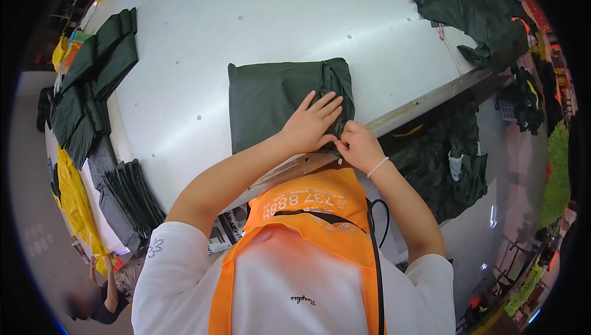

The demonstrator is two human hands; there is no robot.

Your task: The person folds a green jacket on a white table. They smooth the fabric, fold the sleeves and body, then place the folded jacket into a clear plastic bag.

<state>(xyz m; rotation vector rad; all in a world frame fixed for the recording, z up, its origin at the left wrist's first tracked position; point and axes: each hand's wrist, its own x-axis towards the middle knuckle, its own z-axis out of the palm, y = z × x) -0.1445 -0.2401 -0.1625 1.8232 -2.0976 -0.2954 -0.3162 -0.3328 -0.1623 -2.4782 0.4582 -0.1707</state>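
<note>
A dark green piece of smooth fabric, folded into a neat square packet point(271, 101), lies at the near edge of the white table point(203, 33). Its right side shows a gathered, creased fold. My left hand point(311, 124) rests on that right part with the fingers stretched out and spread, palm down. At the packet's lower right corner, by the table's edge, my right hand point(358, 145) has its fingers closed in a pinch. What sits between those fingertips is mostly hidden, seemingly the corner of the fabric.
Folded dark green pieces point(98, 76) lie on the left, with a stack of folded ones point(132, 196) nearer me. Yellow fabric point(77, 206) hangs beyond them. Loose dark green fabric point(468, 9) covers the far right corner, and more point(443, 163) lies below the table's edge. Another person point(101, 295) is at lower left.
</note>
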